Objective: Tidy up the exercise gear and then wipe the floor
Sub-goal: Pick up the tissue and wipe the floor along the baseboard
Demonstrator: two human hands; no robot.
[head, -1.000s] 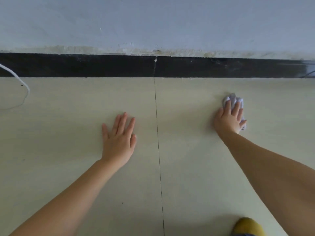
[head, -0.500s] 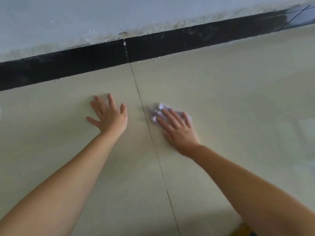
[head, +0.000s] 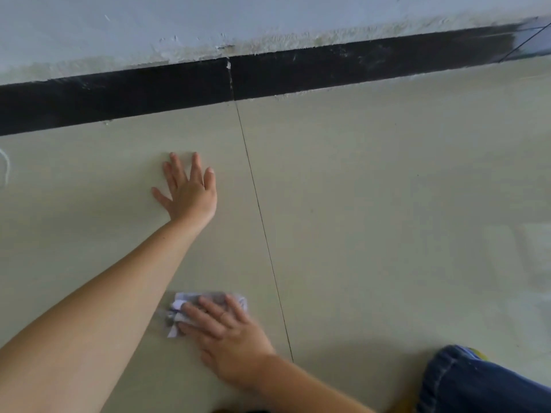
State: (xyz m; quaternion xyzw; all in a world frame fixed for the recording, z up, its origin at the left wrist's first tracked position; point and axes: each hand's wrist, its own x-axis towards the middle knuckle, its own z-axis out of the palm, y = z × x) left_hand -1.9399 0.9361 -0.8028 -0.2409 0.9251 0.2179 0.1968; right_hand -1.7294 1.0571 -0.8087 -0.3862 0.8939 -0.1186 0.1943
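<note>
My left hand [head: 189, 189] lies flat on the pale tiled floor [head: 387, 204], fingers straight and spread, left of the tile seam. Near the bottom of the view my right hand [head: 226, 332] presses a crumpled white cloth [head: 179, 308] onto the floor with straight fingers. The cloth sticks out to the left and in front of the fingertips, beside my left forearm. No exercise gear is in sight.
A black skirting strip [head: 298, 73] runs along the base of the white wall [head: 208, 22] ahead. A thin dark tile seam [head: 262, 222] crosses the floor between my hands. A white cord [head: 5, 165] shows at the far left. My denim-clad knee [head: 477, 386] is at bottom right.
My right hand has slid the cloth from beside the left hand back toward me and across the seam to the left. The left hand has stayed planted.
</note>
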